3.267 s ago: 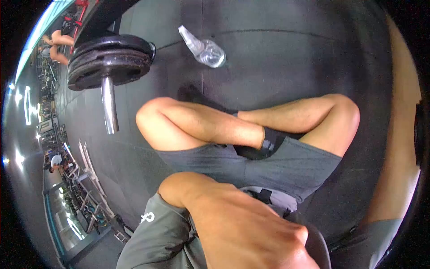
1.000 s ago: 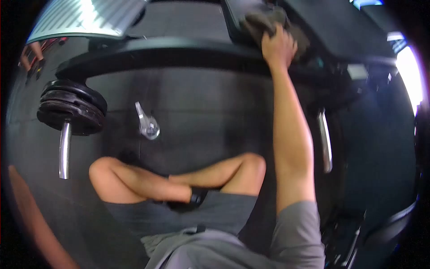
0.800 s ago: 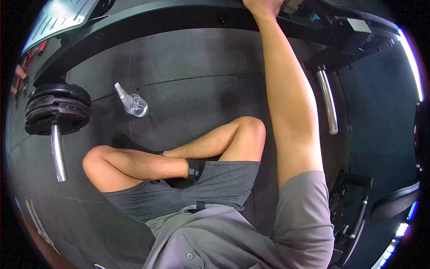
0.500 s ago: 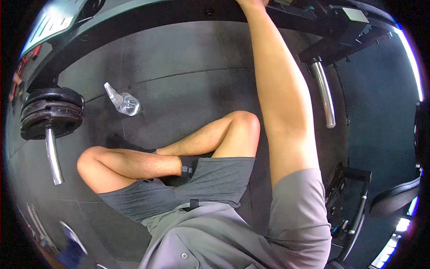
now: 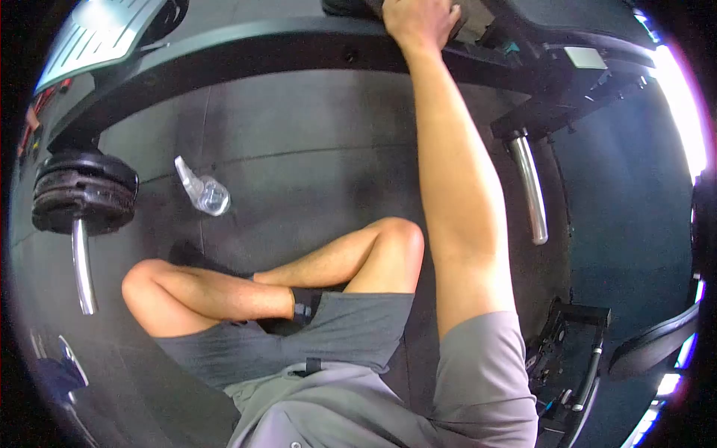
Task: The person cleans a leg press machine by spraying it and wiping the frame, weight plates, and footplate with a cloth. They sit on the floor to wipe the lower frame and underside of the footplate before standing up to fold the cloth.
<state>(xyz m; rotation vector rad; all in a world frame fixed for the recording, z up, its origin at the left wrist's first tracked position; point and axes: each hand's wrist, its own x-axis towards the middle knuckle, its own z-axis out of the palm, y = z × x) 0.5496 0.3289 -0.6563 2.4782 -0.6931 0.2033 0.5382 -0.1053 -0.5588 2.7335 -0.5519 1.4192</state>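
My right hand [image 5: 422, 22] is at the top edge of the view, at the far side of the machine's dark curved beam [image 5: 299, 54]. Its fingers look curled over a dark part there that I cannot make out, and the frame cuts off the fingertips. The right arm stretches straight up from the grey sleeve. My left hand does not show. My crossed legs rest on the dark floor, short of the beam.
A clear bottle [image 5: 213, 198] stands on the floor mat [image 5: 276, 172]. Black weight plates [image 5: 86, 190] sit on a metal post at the left. Another bare metal post [image 5: 529, 190] hangs at the right. A black-framed device [image 5: 571, 351] is at the lower right.
The view has tilted up, so the beam, bottle and legs sit lower in it. More of my right hand now shows at the top edge.
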